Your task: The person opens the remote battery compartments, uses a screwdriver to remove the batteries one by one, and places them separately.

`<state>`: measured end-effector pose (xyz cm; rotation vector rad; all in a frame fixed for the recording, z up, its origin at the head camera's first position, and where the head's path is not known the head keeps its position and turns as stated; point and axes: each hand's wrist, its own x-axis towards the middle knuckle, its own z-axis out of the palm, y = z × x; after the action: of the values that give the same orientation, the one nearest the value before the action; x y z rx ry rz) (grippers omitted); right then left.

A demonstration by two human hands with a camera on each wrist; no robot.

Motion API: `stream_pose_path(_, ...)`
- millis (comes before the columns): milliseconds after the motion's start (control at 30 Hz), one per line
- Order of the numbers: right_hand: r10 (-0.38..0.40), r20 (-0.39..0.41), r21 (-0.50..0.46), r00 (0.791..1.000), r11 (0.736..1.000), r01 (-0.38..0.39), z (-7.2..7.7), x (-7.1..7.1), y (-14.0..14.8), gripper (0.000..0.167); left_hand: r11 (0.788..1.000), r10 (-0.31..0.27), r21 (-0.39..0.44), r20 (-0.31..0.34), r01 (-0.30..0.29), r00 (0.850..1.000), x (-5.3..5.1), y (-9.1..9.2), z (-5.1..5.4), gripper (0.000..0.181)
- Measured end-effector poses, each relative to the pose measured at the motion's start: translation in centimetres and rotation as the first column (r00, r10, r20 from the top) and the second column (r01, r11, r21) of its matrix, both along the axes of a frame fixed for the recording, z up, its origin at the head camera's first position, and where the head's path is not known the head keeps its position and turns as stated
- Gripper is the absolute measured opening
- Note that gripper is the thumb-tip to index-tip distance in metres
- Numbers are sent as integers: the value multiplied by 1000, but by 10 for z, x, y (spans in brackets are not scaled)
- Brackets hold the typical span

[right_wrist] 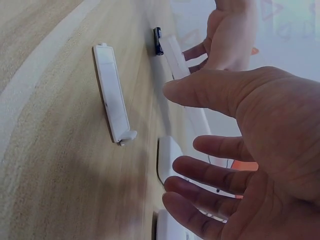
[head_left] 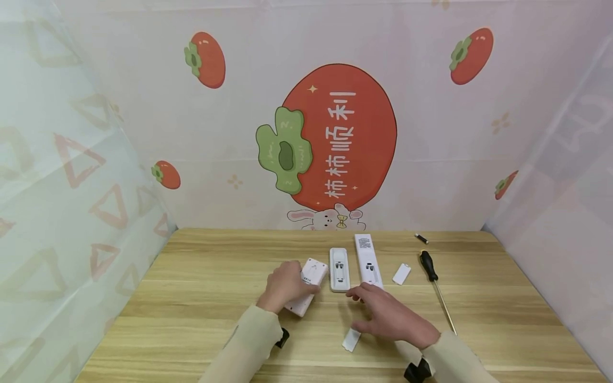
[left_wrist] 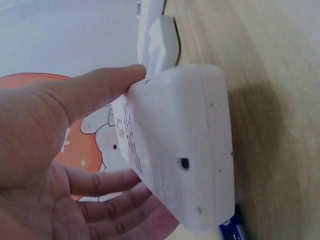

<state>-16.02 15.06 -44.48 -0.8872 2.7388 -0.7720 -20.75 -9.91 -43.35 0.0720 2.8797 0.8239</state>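
My left hand (head_left: 286, 286) grips a white box-shaped device (head_left: 313, 270), thumb on one side and fingers on the other. In the left wrist view the device (left_wrist: 175, 150) shows a small dark hole in its end and slots on one face. My right hand (head_left: 388, 314) hovers over the table with fingers apart, holding nothing. Under its thumb lies a slim white battery cover (head_left: 351, 340), seen whole in the right wrist view as a cover (right_wrist: 112, 95) with a small tab. A dark blue battery (right_wrist: 158, 41) rests by the device; in the head view it is hidden.
Beyond the hands lie a short white remote (head_left: 339, 255) and a longer white remote (head_left: 366, 250), both with bare battery bays. Farther right are another white cover (head_left: 402, 274), a black-handled screwdriver (head_left: 428, 266) and a dark battery (head_left: 421, 239). A printed cloth wall (head_left: 230, 133) stands behind the table.
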Motion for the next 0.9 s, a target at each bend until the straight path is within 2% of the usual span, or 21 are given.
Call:
stream_pose_path(200,5,-8,4,1000,1000,-5,-1,0,-1,56,997,63,-40,8,-63,998,-10,4,0,53)
stream_pose_path(433,11,-11,4,1000,1000,-11,-2,0,-2,54,996,80,-26,-16,-80,997,-20,4,-2,47)
stream_pose_path(733,12,0,11,1000,1000,-12,-2,1,-6,53,992,121,-29,-50,-122,991,-37,5,-4,51)
stream_pose_path(900,16,5,14,1000,1000,-16,-2,2,-7,52,990,130,-49,-21,-131,991,-40,7,-5,53)
